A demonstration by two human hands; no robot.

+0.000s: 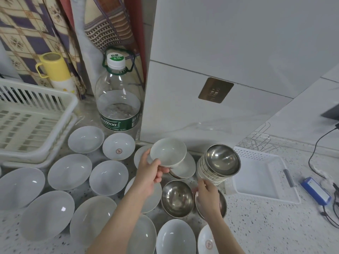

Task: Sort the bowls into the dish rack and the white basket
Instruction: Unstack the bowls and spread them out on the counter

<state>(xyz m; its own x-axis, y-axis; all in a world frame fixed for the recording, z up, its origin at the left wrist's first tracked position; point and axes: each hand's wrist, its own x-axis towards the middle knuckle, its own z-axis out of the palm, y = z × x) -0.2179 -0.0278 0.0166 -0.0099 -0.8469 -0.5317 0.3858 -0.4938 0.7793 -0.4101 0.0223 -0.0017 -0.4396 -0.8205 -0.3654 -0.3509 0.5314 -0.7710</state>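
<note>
My left hand [149,171] grips a small white ceramic bowl [167,152] by its rim, lifted and tilted above another white bowl [185,168]. My right hand [207,196] holds the rim of a steel bowl [222,203] on the counter. Beside it sits a single steel bowl [177,197], and behind it leans a stack of steel bowls [220,161]. Several white bowls [69,171] are spread over the counter's left and front. The white dish rack [38,107] stands at the left, the shallow white basket [264,175] at the right; both hold nothing.
A large water bottle [119,99] and a yellow flask [56,72] stand at the back by the wall. A wire rack [258,140] sits behind the basket. A blue battery pack [316,190] and black cables [319,151] lie at the far right.
</note>
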